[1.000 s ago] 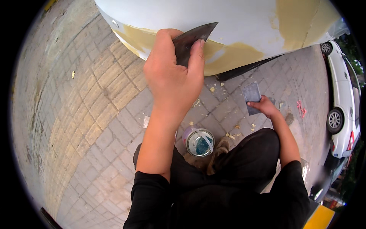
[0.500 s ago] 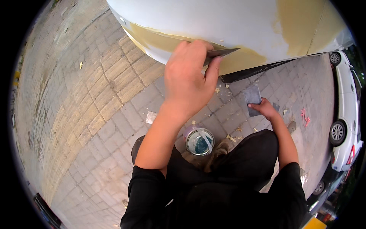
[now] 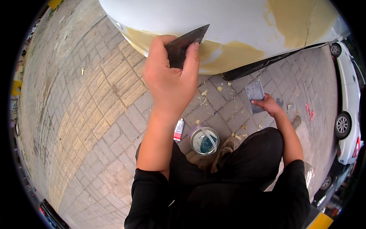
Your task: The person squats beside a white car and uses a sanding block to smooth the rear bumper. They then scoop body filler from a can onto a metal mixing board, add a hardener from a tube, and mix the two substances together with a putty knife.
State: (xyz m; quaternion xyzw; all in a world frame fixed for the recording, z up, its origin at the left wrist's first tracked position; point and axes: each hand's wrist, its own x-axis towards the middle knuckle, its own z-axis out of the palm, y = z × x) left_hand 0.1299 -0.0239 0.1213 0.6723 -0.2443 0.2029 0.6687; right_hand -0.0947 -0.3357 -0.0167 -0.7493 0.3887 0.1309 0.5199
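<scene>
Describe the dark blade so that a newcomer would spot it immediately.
Find the pale panel with tan patches at the top. In front of its lower edge, the left hand holds the blade. Darker and sharply pointed, it differs from the grey plate in the right hand.

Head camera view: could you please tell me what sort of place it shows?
Probably an outdoor roadside or parking area: brick paving underfoot, a white car at the right, and a pale panel with tan patches at the top.

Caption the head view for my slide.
Left hand pinches a dark scraper by a yellow-patched white panel; right hand holds a gray plate.
</scene>
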